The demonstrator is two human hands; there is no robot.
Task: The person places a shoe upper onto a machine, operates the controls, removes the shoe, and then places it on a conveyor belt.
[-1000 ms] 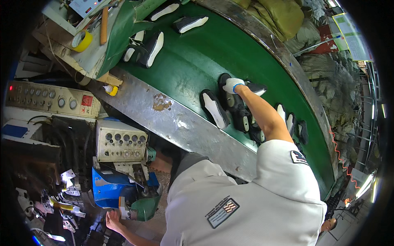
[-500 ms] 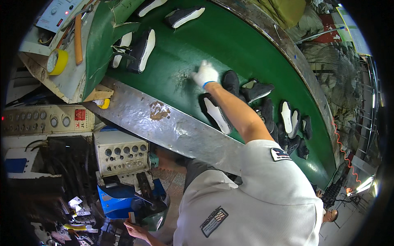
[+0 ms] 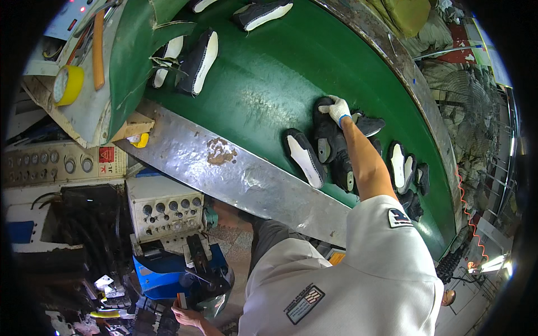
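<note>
My right hand (image 3: 336, 110), in a white knitted glove with a blue cuff, reaches out over the green conveyor belt (image 3: 263, 101). Its fingers close on the upper end of a black shoe (image 3: 323, 124), which overlaps other dark shoes. Just left of that group lies a black shoe with its pale sole (image 3: 303, 158) turned up. My bare left hand (image 3: 189, 317) is low at the left, beside a blue machine (image 3: 159, 278). Its fingers are bent around a small orange-and-white piece (image 3: 181, 301) whose kind is unclear.
More pale-soled shoes (image 3: 205, 63) lie at the belt's far left. A worn metal ledge (image 3: 246, 176) borders the near side. Yellow tape (image 3: 68, 85) and an orange-handled tool (image 3: 98, 50) rest at upper left. Control boxes (image 3: 168, 208) stand below; a fan (image 3: 462, 95) is at right.
My right hand has moved right from the bare belt to the shoe cluster and taken hold of a black shoe. The left hand has stayed nearly in place.
</note>
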